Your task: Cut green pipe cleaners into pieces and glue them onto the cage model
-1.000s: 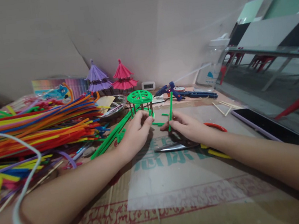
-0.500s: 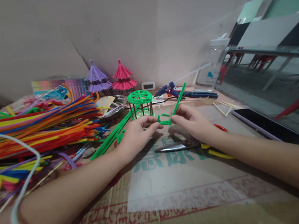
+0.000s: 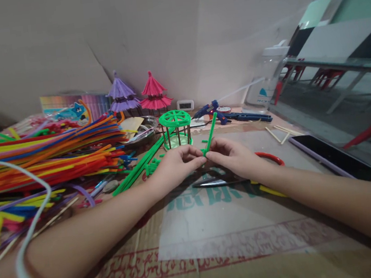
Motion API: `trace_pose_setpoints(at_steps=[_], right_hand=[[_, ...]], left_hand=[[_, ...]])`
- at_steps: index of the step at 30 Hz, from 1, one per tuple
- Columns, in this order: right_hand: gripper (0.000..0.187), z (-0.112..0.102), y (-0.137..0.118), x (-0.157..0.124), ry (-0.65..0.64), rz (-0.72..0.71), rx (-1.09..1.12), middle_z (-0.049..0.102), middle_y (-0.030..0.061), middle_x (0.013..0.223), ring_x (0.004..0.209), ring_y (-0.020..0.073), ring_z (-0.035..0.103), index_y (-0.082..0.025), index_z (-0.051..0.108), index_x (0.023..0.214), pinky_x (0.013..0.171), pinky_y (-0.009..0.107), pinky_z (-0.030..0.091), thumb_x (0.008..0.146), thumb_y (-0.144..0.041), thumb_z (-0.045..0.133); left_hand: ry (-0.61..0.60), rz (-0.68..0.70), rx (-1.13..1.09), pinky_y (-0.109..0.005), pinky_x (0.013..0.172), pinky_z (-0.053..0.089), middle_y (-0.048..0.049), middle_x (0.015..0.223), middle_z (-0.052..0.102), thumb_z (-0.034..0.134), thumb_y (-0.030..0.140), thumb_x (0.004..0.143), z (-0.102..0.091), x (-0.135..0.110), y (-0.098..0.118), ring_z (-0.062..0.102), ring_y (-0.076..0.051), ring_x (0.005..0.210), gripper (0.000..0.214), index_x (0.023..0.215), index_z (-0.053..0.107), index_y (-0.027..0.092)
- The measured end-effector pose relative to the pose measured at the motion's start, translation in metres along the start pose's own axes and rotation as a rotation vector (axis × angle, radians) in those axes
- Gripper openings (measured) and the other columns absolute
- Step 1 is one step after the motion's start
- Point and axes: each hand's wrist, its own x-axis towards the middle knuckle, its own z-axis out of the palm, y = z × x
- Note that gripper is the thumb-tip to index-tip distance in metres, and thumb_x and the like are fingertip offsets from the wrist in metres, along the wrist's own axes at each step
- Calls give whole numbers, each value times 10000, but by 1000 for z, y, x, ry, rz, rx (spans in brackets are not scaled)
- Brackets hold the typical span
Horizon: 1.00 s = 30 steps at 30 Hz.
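Note:
Between my fingertips is a green pipe cleaner (image 3: 212, 131), its straight end sticking up and its lower part bent. My left hand (image 3: 182, 163) pinches it from the left, and my right hand (image 3: 230, 155) pinches it from the right; the two hands nearly meet. Just behind them stands a small round green frame (image 3: 174, 118) on brown posts with a green base. Under my right hand lie scissors (image 3: 218, 181) with a red handle, partly covered by the hand. A bundle of straight green pipe cleaners (image 3: 141, 168) lies beside my left wrist.
Heaps of coloured pipe cleaners (image 3: 45, 154) fill the left side, with a white cable (image 3: 40, 220) across them. Purple (image 3: 121, 93) and pink (image 3: 153, 91) pagoda-like models stand at the back. A blue glue gun (image 3: 210, 109), a clear bottle (image 3: 264, 79) and a phone (image 3: 336, 156) are right.
My hands have come closer together. The pipe cleaner's bent part has turned and is now mostly hidden by my fingers, and its straight end stands steeper and further left.

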Motion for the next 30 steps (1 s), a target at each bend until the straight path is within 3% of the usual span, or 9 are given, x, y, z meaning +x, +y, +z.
trace_pose_setpoints(at_steps=[8,14,23,30], right_hand=[[202,0,4,1,10,51,241,616,-24,716,654,129,607,-209,559,868,633,274,490,876,-409,579],[208,-2,6,1,28,75,210,627,-36,634,588,110,603,-205,534,813,589,253,495,861,-391,615],[155,-1,4,3,50,59,206,633,-32,683,592,120,640,-208,538,820,563,255,507,817,-320,644],[180,1,5,2,73,19,119,599,-39,655,576,114,588,-208,540,802,544,256,477,819,-357,641]], left_hand=[[-72,-19,14,-243,664,470,-31,830,735,656,302,790,-1,1,-2,652,-140,726,292,1034,669,143],[-110,-3,105,-229,622,425,-37,825,730,639,357,812,-2,1,-5,605,-121,678,252,904,727,140],[-151,-39,-2,-204,583,402,-19,771,707,624,330,830,0,2,-2,573,-94,624,212,882,688,134],[-117,-29,68,-205,557,367,8,694,664,660,332,794,0,-1,0,545,-93,599,195,810,696,140]])
